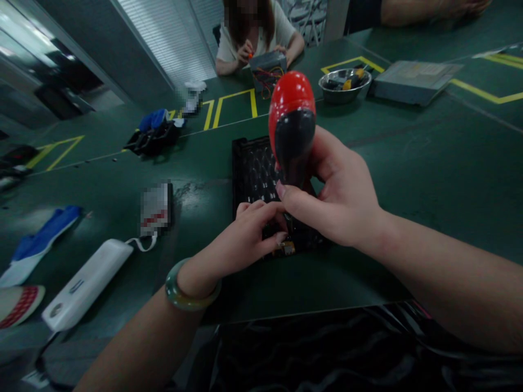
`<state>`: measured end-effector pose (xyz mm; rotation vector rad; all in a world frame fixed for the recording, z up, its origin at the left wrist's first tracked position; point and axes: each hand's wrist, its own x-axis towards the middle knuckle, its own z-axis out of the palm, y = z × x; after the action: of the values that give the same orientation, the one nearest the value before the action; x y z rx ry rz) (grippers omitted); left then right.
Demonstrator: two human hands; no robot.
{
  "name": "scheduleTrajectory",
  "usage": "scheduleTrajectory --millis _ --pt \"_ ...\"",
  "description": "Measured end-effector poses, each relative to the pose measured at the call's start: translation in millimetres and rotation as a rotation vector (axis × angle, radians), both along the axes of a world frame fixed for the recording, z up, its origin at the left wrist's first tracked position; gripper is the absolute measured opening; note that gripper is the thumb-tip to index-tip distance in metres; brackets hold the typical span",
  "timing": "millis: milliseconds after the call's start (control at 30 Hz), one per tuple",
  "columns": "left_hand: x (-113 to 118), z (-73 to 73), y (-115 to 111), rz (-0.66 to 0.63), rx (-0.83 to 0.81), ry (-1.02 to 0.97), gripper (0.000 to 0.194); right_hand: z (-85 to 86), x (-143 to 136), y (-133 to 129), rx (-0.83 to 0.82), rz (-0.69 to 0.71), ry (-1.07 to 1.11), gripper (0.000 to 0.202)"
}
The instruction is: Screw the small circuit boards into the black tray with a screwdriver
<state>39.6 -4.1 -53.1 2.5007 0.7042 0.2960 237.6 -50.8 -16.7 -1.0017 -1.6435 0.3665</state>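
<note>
A screwdriver (295, 117) with a fat red and black handle stands nearly upright in my right hand (343, 196). My thumb and fingers are wrapped around its lower handle; its tip is hidden. Beneath both hands lies a black casing (255, 169) with a pattern of rounded shapes on its surface and a small yellowish label (289, 248) near its front edge. My left hand (249, 231) is at the casing's near part, below the screwdriver. Its thumb and index finger curl towards each other there; whatever lies between them is too dark to make out.
Left on the green table are a white power bank-like device (87, 286), a pixelated box (156, 209), blue-white gloves (44, 239) and a black tray (153, 136). Beyond stand a metal bowl (344, 87) and a grey metal box (414, 81). A co-worker (261, 32) handles a wired box opposite.
</note>
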Motion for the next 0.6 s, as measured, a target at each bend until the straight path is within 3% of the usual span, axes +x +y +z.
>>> scheduleTrajectory --millis 67,233,600 --pt "-0.1 0.8 -0.5 -0.003 -0.034 -0.004 0.046 0.8 0.3 -1.8 0.018 0.024 0.002 0.022" --pt "-0.6 1.1 -1.4 0.019 -0.084 0.023 0.032 2.9 -0.5 -4.7 -0.001 0.064 -0.032 0.019" --pt "-0.7 2.7 -2.9 -0.003 0.037 -0.008 0.032 2.7 -1.2 -5.1 0.018 0.079 -0.039 0.018"
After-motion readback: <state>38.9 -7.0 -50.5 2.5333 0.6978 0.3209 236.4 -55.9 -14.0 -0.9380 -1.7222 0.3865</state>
